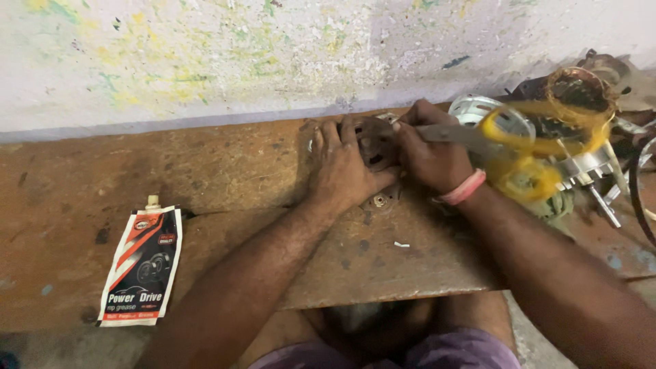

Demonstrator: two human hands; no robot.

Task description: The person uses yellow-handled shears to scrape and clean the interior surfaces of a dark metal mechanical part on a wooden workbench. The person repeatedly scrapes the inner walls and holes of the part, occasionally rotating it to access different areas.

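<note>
The left hand (342, 167) presses its fingers on a round metal part (374, 147), keeping it from sliding on the bench (225, 171). The right hand (430, 157) grips a flat metal tool (454, 133) tightly, its tip at the part.

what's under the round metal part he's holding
The round metal part rests on the rusty bench. A small round disc peeks out just below it. The left hand and right hand cover its sides, hiding anything else beneath.

The person has bare forearms, a pink band (463, 188) on the right wrist, and purple shorts (410, 352).
</note>
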